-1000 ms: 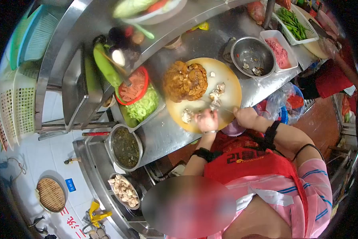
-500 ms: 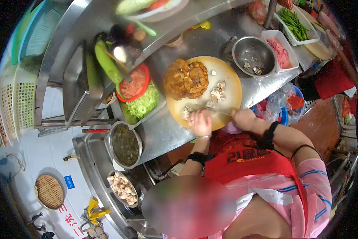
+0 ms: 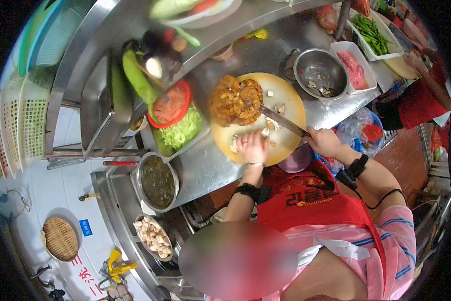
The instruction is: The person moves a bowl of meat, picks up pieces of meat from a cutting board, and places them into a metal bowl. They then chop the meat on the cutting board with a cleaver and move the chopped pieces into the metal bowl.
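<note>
My right hand (image 3: pixel 323 141) grips the handle of a knife (image 3: pixel 281 122), whose blade lies flat across the round cutting board (image 3: pixel 291 103), its tip near a mound of brown sliced mushrooms (image 3: pixel 234 100). Pale cut pieces (image 3: pixel 273 123) lie beside the blade. At the board's near edge my left hand (image 3: pixel 253 146) presses down with curled fingers on more pale pieces (image 3: pixel 234 144). Both wrists wear black bands.
A steel bowl (image 3: pixel 321 71) and a white tub of pink minced meat (image 3: pixel 355 68) stand right of the board. A tray with shredded greens (image 3: pixel 183 130) and a red plate (image 3: pixel 168 104) stands left. Pots (image 3: pixel 158 181) sit lower left. Another person (image 3: pixel 421 95) stands far right.
My right hand lifted and swung the knife, so the blade now lies across the board toward the mushroom mound. My left hand stayed at the near edge, shifting slightly.
</note>
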A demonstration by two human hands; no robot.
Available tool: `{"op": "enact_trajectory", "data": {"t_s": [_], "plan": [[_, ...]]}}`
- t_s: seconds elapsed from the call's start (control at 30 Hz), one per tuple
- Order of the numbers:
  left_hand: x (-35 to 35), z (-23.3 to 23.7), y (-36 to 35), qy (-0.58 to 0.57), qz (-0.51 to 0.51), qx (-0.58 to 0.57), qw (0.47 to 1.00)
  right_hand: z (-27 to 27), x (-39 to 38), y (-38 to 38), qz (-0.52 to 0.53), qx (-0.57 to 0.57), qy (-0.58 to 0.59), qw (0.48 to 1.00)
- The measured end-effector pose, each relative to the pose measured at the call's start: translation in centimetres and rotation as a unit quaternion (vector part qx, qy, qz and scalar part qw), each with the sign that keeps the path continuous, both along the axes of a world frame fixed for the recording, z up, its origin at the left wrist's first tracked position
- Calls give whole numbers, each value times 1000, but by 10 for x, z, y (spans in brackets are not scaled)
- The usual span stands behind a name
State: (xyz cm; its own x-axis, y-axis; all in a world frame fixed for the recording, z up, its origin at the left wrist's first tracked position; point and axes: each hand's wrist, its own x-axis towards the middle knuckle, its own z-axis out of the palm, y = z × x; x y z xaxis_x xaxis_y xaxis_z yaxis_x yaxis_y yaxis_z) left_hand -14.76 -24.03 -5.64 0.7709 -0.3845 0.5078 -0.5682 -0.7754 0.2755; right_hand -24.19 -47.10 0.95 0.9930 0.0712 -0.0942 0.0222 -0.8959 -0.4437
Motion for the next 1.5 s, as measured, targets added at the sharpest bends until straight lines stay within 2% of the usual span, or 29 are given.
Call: {"op": "enact_trajectory", "data": {"t_s": [0.1, 0.17, 0.23, 0.33, 0.57, 0.63, 0.87, 0.93, 1.2, 1.23, 1.3, 1.37, 1.4, 1.5], "plan": [[1, -6, -4, 2, 6, 11, 1000, 4, -5, 1, 11, -15, 25, 1000], [1, -10, -3, 12, 22, -30, 999, 7, -7, 5, 18, -26, 50, 998], [0, -7, -5, 2, 24, -30, 999, 9, -6, 11, 62, -42, 69, 995], [1, -9, -7, -6, 30, -36, 999, 10, -4, 17, 56, -70, 97, 991], [7, -18, -5, 4, 32, -60, 998, 6, 5, 26, 93, -89, 99, 987], [9, -19, -5, 7, 26, -70, 997, 12, 10, 31, 99, -128, 147, 976], [15, -22, -1, 40, 20, -73, 996, 13, 23, 37, 103, -106, 160, 976], [18, -25, 0, 28, 18, -61, 998, 1, 30, 41, 78, -54, 133, 987], [18, -17, -1, 17, -4, -51, 999, -15, 26, 56, 89, -103, 153, 979], [16, -15, 0, 30, 1, -16, 999, -12, 24, 59, 81, -116, 157, 977], [9, -9, 4, 44, 9, 24, 999, -13, 21, 58, 74, -106, 145, 981], [4, 4, -2, 10, 7, 54, 998, -14, 19, 48, 55, -55, 144, 987], [0, 1, -2, 60, 6, 56, 997, -10, 15, 41, 55, -56, 142, 987], [-19, 8, -14, 42, -10, 55, 998, -11, -3, 12, 10, -2, 129, 992]]}}
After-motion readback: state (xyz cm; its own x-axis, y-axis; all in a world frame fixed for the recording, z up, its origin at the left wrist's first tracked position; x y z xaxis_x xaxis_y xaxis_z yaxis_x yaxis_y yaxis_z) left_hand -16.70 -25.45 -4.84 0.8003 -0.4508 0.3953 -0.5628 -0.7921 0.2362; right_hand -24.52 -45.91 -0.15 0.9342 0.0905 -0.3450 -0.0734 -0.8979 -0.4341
